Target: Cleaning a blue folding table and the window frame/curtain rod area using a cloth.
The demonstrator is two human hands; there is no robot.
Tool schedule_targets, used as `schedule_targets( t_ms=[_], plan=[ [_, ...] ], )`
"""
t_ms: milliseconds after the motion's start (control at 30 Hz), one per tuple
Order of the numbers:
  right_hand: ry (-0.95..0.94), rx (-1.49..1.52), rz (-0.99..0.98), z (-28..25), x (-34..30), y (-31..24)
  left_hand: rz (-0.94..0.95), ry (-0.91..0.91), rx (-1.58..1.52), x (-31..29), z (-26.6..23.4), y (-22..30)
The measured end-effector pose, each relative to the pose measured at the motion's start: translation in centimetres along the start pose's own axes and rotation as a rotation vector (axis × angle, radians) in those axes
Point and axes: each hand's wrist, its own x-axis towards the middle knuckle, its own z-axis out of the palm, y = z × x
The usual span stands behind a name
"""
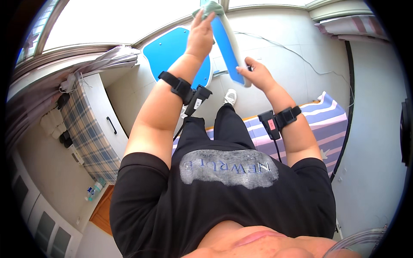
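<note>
The left hand (201, 36) holds a green cloth (210, 8) against the top of a blue, white-edged board (227, 47), upper centre; the right hand (257, 75) grips its lower end. At left, a closed white cabinet (102, 112) hides its contents.

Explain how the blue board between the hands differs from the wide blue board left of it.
The narrow board appears nearly edge-on; the wide board shows its broad face. The right hand grips the narrow board, and the left hand holds a green cloth to it; neither is on the wide board. Both have blue faces and pale edges.
</note>
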Motion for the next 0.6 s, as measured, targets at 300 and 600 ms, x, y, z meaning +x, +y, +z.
schedule_targets(
  t_ms=[300, 600],
  plan=[
    [-0.462, 0.23, 0.151, 4.7, -5.1, -0.7, 0.083, 0.022, 0.126, -1.5, 4.4, 0.2],
    [-0.471, 0.205, 0.072, 6.5, -6.0, -1.2, 0.137, -0.236, 0.316, -0.4, 2.3, -0.8]
  ],
)
